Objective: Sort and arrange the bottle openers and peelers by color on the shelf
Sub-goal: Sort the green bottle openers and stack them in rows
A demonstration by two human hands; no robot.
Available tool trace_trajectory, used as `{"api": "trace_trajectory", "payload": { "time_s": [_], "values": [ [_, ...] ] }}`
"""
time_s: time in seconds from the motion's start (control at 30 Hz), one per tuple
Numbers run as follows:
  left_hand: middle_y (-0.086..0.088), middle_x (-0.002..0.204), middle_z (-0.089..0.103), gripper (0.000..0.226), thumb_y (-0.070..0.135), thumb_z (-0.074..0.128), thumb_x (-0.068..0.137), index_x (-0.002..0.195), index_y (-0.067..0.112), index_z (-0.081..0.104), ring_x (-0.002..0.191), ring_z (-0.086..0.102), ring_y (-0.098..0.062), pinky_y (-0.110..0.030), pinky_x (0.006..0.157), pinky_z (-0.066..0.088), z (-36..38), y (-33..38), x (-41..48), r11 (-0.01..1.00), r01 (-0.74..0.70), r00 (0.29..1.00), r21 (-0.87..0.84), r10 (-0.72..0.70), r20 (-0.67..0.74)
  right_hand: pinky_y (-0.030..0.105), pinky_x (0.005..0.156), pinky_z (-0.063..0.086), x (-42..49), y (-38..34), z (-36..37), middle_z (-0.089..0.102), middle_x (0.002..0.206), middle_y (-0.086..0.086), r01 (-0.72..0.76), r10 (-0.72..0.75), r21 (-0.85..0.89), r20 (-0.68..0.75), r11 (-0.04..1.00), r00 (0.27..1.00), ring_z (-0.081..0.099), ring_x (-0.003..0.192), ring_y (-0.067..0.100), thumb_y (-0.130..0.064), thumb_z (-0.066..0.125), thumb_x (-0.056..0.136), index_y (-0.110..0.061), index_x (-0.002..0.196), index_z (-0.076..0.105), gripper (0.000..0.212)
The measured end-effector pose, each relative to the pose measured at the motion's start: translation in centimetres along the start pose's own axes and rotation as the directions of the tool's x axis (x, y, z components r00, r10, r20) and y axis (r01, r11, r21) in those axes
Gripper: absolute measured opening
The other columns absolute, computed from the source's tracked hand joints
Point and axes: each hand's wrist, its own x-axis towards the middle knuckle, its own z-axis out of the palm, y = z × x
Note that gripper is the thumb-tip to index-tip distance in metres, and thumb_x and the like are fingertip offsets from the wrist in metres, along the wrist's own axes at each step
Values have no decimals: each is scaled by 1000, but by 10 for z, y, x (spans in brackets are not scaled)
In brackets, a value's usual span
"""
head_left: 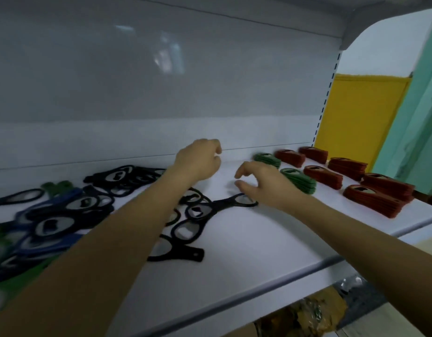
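Shelf (pixel 258 251): green stacks (pixel 299 181) toward the back. Red stacks (pixel 324 177) to their right, mixed black, blue and green pile (pixel 64 215) well left. Right hand (pixel 261 183), fingers spread and curved, holding nothing, over a black opener (pixel 224 204) just left of the green stacks. Left hand (pixel 198 159) curled; contents cannot be told.

Two bare forearms (pixel 127 215) were seen, uncovered along their whole visible length. The left hand (pixel 198 161) and the right hand (pixel 263 183) were likewise shown bare. Finer detail on the fingers (pixel 243 169) was lost to blur and could not be made out.
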Motion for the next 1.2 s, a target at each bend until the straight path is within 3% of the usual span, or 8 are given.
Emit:
{"api": "trace_trajectory", "payload": {
  "time_s": [0.1, 0.23, 0.37, 0.53, 0.67, 0.8, 1.0, 1.2],
  "values": [
    [-8, 130, 53, 33, 20, 45, 94, 127, 16, 52, 116, 51, -26, -35, 96, 42, -11, -56, -24, 998, 64, 996, 28, -65, 54, 29, 91, 40, 25, -33, 29, 60, 117, 5, 78, -83, 52, 102, 996, 991, 53, 108, 18, -24, 51, 93, -16, 116, 60, 26],
    [-4, 128, 57, 34, 19, 42, 98, 131, 18, 53, 114, 52, -20, -19, 90, 34, -12, -101, -71, 997, -68, 951, -29, 73, 299, 28, 97, 35, 69, -66, 66, 53, 130, 13, 71, -88, 76, 251, 995, 964, 48, 118, 27, -17, 40, 97, -15, 132, 49, 36],
    [0, 130, 56, 35, 25, 43, 98, 132, 31, 51, 115, 52, -15, -26, 101, 37, -30, -118, -98, 997, -18, 915, -77, 48, 400, 34, 111, 24, 103, -77, 91, 34, 148, 12, 55, -34, -38, 426, 998, 904, 34, 133, 30, -15, 34, 97, -23, 142, 35, 45],
    [-2, 136, 50, 40, 6, 43, 95, 130, 20, 53, 122, 46, -17, -22, 100, 33, -49, -136, -96, 1000, 17, 952, 5, -17, 305, 31, 113, 22, 108, -79, 83, 23, 153, 8, -2, -20, 47, 468, 999, 884, 28, 138, 22, -19, 46, 95, -20, 134, 47, 40],
    [-14, 139, 45, 46, 0, 39, 92, 137, 11, 43, 125, 43, -28, -32, 103, 33, -53, -176, -78, 950, 258, 937, 174, -290, 194, 23, 94, 36, 97, -72, 73, 54, 127, 1, -88, 5, 161, 454, 983, 891, 51, 106, 14, -20, 54, 91, -18, 122, 57, 31],
    [-10, 147, 35, 55, -1, 46, 91, 142, 17, 35, 132, 36, -28, -34, 106, 31, -70, -211, -80, 889, 382, 875, 254, -436, 211, 28, 94, 39, 92, -61, 76, 53, 119, 1, -43, -20, 151, 392, 988, 920, 51, 105, 17, -27, 59, 88, -17, 120, 59, 34],
    [-5, 141, 45, 53, -14, 44, 85, 124, 20, 56, 127, 44, -21, -35, 108, 34, -97, -224, -103, 950, 273, 828, 152, -312, 466, 18, 66, 38, 90, -62, 81, 56, 89, -1, -11, -30, 226, 177, 974, 984, 52, 80, 13, -32, 64, 85, -19, 94, 63, 16],
    [-3, 133, 51, 47, 2, 53, 90, 130, 26, 52, 117, 50, -21, -30, 101, 38, -102, -225, -105, 939, 209, 830, 274, -318, 458, 9, 58, 35, 86, -73, 82, 56, 78, -11, 3, -3, 324, -2, 946, 1000, 50, 68, 4, -23, 61, 88, -13, 86, 57, 11]
  ]
}}
